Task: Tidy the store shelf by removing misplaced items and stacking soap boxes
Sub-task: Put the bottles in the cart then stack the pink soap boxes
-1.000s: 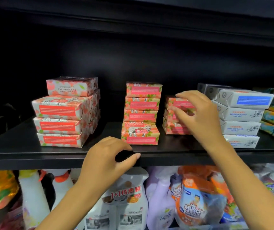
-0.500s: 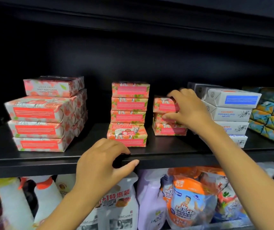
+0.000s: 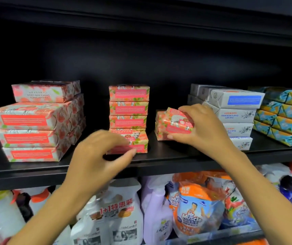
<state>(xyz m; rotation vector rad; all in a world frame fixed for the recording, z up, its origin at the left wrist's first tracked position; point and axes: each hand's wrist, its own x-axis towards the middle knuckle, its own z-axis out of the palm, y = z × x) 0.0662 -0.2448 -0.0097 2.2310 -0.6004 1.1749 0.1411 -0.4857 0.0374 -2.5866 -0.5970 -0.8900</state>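
Tilted clear of its short pile (image 3: 159,133), a pink soap box (image 3: 179,123) is gripped by the right hand (image 3: 200,129), presumably for restacking, while whatever is held by the blurred, half-curled left hand (image 3: 97,156) cannot be told.

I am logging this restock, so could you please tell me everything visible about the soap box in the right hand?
The soap box is a small rectangular carton, seemingly paper-wrapped, printed pink and orange with green leaves, a white patch and a red label panel on its front side. The right hand grips it, thumb at the lower edge, fingers over the top. It is tilted, top face tipped toward the camera, in front of a short stack of matching boxes on the black shelf.
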